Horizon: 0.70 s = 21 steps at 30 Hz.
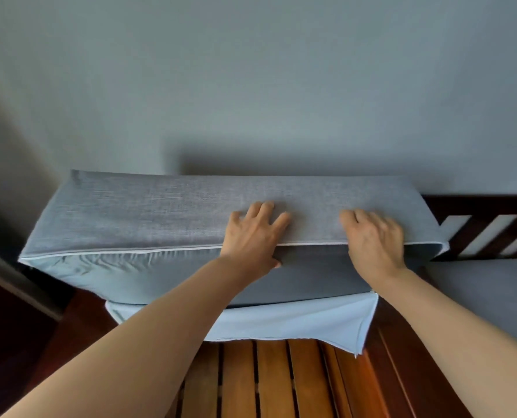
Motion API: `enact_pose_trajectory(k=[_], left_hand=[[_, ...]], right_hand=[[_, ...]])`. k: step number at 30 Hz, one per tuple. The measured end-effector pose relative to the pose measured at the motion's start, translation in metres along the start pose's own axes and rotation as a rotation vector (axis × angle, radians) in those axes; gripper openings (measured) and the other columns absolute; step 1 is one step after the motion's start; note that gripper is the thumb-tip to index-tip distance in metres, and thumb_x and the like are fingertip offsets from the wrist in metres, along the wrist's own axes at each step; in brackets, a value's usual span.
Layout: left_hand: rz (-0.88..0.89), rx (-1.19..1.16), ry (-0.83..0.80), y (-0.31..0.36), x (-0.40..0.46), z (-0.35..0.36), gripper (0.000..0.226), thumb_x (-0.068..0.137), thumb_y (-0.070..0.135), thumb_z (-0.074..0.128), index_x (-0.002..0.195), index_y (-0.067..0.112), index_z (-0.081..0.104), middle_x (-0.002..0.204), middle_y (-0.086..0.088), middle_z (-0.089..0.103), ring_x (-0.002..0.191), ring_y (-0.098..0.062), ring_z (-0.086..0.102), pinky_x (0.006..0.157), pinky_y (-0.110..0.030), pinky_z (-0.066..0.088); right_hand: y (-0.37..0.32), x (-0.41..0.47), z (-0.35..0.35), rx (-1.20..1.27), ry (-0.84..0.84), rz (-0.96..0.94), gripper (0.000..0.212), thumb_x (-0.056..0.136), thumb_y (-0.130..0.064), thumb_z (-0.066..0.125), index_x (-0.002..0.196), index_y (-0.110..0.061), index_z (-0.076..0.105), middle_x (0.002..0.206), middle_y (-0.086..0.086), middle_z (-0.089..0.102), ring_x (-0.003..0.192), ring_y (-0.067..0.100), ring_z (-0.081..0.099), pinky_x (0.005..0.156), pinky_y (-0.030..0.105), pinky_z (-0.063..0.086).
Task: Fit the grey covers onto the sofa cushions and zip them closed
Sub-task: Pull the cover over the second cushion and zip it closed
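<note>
A long sofa cushion in a grey cover (148, 212) stands on its edge against the wall, on the wooden sofa frame. A pale seam (160, 251) runs along its front top edge. My left hand (252, 233) lies over that edge, fingers spread on the top face and thumb down on the front face. My right hand (375, 239) drapes over the same edge further right, fingers curved onto the top. Below the cushion hangs a loose pale flap of the cover (296, 322), its inside showing.
Wooden slats (275, 384) of the sofa seat lie beneath me. At the right, another grey cushion (489, 285) lies on the seat, with a dark slatted backrest (486, 233) behind it. A grey wall (251, 86) stands close behind the cushion.
</note>
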<state>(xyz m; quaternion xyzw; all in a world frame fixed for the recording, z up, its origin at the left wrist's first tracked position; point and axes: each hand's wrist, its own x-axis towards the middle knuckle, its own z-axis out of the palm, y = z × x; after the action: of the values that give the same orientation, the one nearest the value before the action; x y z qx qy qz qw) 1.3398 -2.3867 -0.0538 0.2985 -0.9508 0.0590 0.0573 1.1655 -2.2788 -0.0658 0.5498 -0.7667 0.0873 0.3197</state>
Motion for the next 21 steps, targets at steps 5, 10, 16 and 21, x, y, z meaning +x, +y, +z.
enact_pose_trajectory(k=[5,10,16,21], left_hand=[[-0.110,0.083,-0.033,0.047,0.013,-0.002,0.063,0.077,0.018,0.069,0.127,0.027,0.033,0.136,0.003,0.031,0.123,-0.023,0.035,0.058,-0.031,0.037],[-0.144,0.157,-0.061,0.061,0.019,-0.011,0.064,0.078,0.020,0.070,0.128,0.025,0.032,0.138,-0.001,0.031,0.121,-0.024,0.036,0.067,-0.033,0.042],[-0.022,0.077,-0.047,0.124,0.054,-0.010,0.081,0.071,0.046,0.075,0.134,0.022,0.029,0.146,-0.006,0.024,0.130,-0.027,0.030,0.098,-0.041,0.038],[0.048,0.078,0.008,0.186,0.082,0.004,0.074,0.080,0.029,0.070,0.138,0.029,0.024,0.148,-0.008,0.020,0.137,-0.030,0.020,0.095,-0.042,0.039]], right_hand=[[0.020,-0.031,0.000,0.173,0.016,-0.181,0.040,0.036,0.017,0.071,0.053,-0.010,0.048,0.043,0.002,0.039,0.031,0.016,0.035,0.040,0.019,0.022],[0.046,-0.020,0.010,0.202,0.146,-0.171,0.030,0.050,0.016,0.052,0.057,-0.012,0.046,0.046,0.001,0.036,0.038,0.015,0.026,0.043,0.021,0.019],[0.142,-0.043,0.021,0.009,0.087,0.127,0.012,0.068,0.005,0.049,0.073,-0.006,0.050,0.059,0.008,0.045,0.038,0.024,0.043,0.040,0.022,0.021],[0.166,-0.059,0.033,-0.012,-0.050,0.210,0.027,0.054,-0.005,0.075,0.055,-0.009,0.049,0.052,0.007,0.047,0.036,0.025,0.046,0.044,0.021,0.020]])
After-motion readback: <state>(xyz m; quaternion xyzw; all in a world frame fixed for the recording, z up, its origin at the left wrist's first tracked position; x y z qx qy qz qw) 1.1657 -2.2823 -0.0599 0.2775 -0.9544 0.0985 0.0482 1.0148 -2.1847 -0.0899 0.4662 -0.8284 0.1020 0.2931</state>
